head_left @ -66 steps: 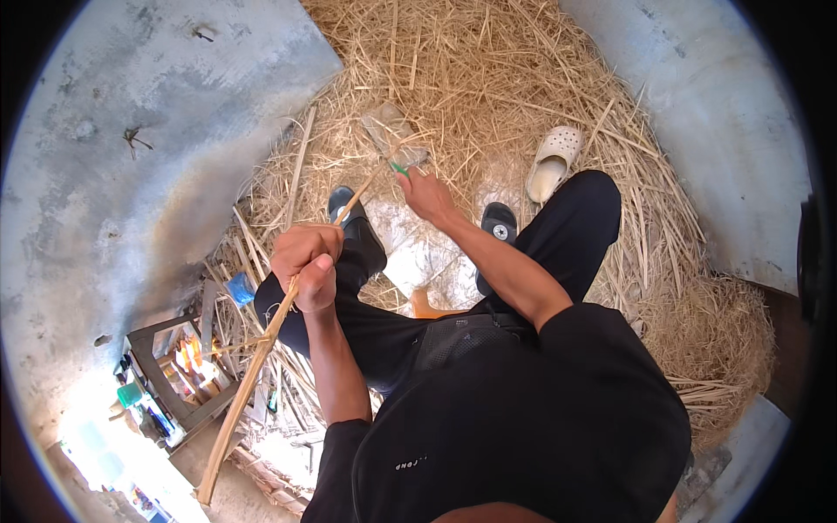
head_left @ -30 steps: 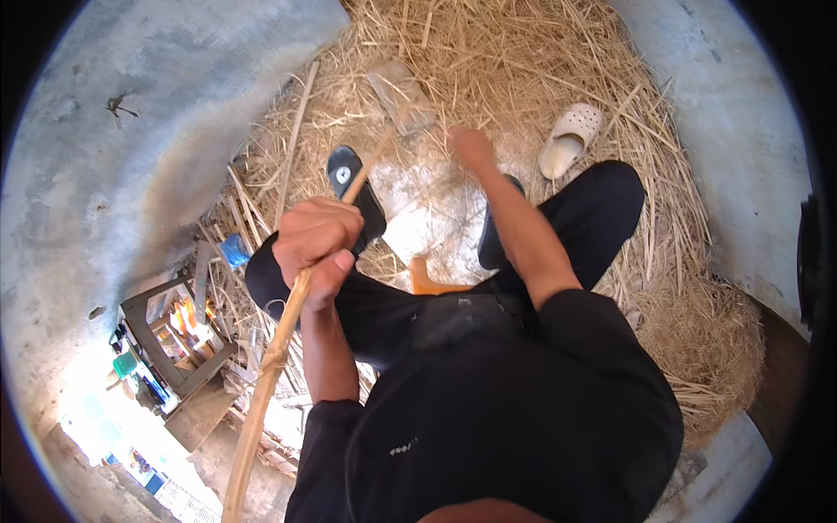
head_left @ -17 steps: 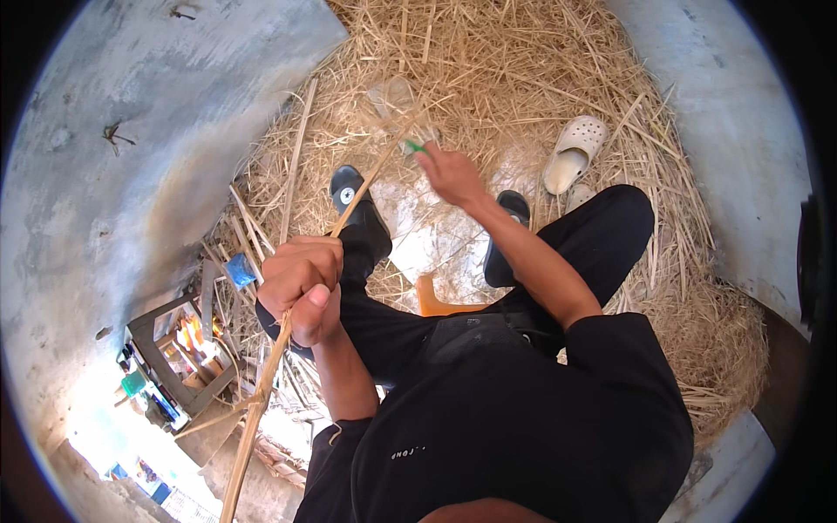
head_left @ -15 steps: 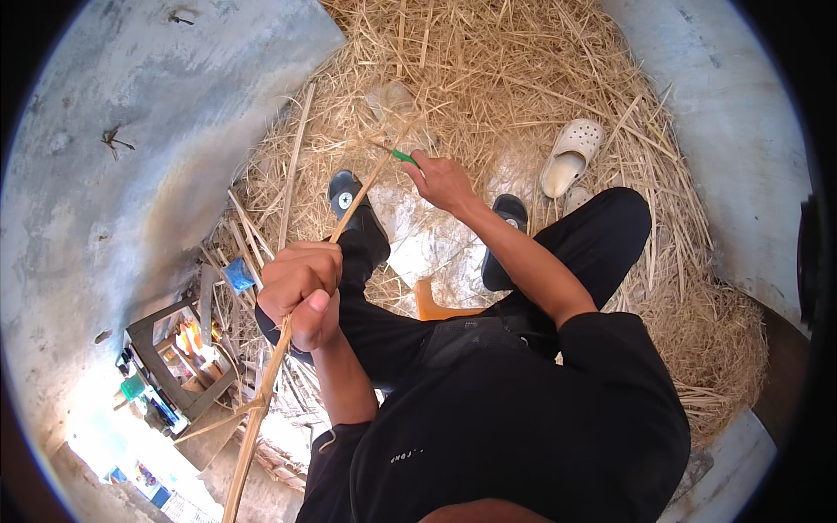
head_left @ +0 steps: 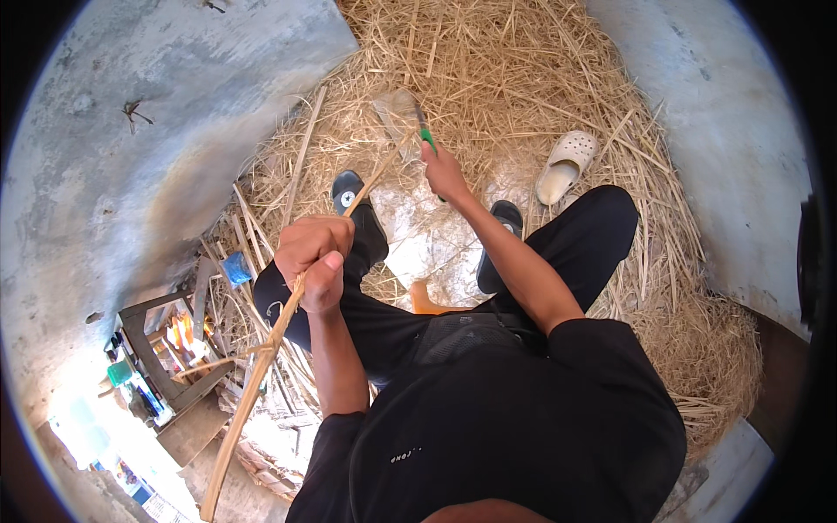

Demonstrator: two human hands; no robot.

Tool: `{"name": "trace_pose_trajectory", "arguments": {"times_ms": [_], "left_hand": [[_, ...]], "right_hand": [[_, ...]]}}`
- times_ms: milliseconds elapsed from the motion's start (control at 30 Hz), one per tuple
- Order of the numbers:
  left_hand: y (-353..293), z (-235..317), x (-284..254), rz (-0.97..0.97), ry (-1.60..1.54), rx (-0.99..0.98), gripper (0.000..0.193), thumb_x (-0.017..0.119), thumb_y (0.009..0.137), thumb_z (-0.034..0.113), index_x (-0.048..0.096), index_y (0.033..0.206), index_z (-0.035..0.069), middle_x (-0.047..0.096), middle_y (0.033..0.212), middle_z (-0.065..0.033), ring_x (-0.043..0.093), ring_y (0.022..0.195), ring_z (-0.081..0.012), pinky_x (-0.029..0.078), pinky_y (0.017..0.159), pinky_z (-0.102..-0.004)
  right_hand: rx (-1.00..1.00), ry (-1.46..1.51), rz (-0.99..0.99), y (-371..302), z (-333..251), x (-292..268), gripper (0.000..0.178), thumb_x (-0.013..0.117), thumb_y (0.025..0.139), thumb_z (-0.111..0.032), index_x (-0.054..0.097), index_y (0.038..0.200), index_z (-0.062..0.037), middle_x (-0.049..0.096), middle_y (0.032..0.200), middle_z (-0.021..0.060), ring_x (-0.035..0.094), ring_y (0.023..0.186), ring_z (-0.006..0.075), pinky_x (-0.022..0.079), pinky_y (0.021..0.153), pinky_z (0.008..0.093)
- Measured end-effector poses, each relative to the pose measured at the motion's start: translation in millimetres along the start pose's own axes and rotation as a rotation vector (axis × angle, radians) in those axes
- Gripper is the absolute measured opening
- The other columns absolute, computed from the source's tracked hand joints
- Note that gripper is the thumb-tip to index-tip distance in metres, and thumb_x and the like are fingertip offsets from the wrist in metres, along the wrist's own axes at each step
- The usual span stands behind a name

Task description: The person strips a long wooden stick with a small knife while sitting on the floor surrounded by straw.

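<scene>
My left hand (head_left: 316, 261) is wrapped round a long, pale bamboo-like strip (head_left: 244, 410) in front of my left thigh. The strip slants from the lower left, through my fist, to a thin far end between my feet. In my right hand (head_left: 445, 174) is a knife (head_left: 427, 138) with a green handle. Its dark blade points away from me, close beside the strip's far end; whether they touch I cannot tell. Both sets of fingers are closed.
Straw-coloured shavings (head_left: 497, 70) cover the floor ahead and to the right. A beige clog (head_left: 567, 166) lies at right. Grey walls (head_left: 174, 105) flank both sides. At left are a wooden frame (head_left: 144, 349) and a blue scrap (head_left: 235, 269). An orange seat edge (head_left: 427, 299) shows between my legs.
My right hand has shifted a little to the right, and the knife has turned from pointing left across the strip to pointing away from me. My left hand has moved slightly right with the strip.
</scene>
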State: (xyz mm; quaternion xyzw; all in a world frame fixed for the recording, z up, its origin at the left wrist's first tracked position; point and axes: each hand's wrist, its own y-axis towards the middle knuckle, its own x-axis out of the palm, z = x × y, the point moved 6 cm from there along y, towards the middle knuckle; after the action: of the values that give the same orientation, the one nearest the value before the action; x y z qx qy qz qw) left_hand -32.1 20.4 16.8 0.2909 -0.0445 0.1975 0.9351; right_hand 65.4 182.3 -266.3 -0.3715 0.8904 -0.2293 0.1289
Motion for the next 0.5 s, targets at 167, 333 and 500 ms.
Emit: {"name": "trace_pose_trajectory", "arguments": {"times_ms": [167,333,500], "left_hand": [[2,1,13,-0.046,-0.005,0.004,0.044,0.058,0.076,0.019,0.024,0.051,0.005,0.025,0.045,-0.0017,0.022,0.036,-0.0138,0.016,0.038,-0.0291],[1,0,7,-0.029,0.007,0.002,0.044,0.058,0.075,0.020,0.024,0.050,0.005,0.025,0.044,-0.0020,0.022,0.036,-0.0142,0.016,0.038,-0.0291],[7,0,13,-0.036,-0.001,0.008,0.042,0.057,0.074,0.018,0.025,0.050,0.005,0.025,0.043,-0.0021,0.023,0.035,-0.0145,0.017,0.038,-0.0294]], "right_hand": [[-0.407,-0.860,0.129,32,51,-49,0.039,0.039,0.097,-0.041,0.055,0.105,-0.0060,0.062,0.082,0.0246,0.060,0.080,0.0428,0.045,0.071,0.0516],[-0.078,-0.684,0.407,7,48,-91,0.036,0.036,0.099,-0.038,0.055,0.102,-0.0075,0.060,0.090,0.0299,0.059,0.087,0.0432,0.045,0.073,0.0532],[-0.349,-0.701,0.214,-27,-29,-17,0.041,0.036,0.098,-0.042,0.056,0.098,-0.0065,0.062,0.070,0.0258,0.062,0.070,0.0439,0.048,0.065,0.0523]]}}
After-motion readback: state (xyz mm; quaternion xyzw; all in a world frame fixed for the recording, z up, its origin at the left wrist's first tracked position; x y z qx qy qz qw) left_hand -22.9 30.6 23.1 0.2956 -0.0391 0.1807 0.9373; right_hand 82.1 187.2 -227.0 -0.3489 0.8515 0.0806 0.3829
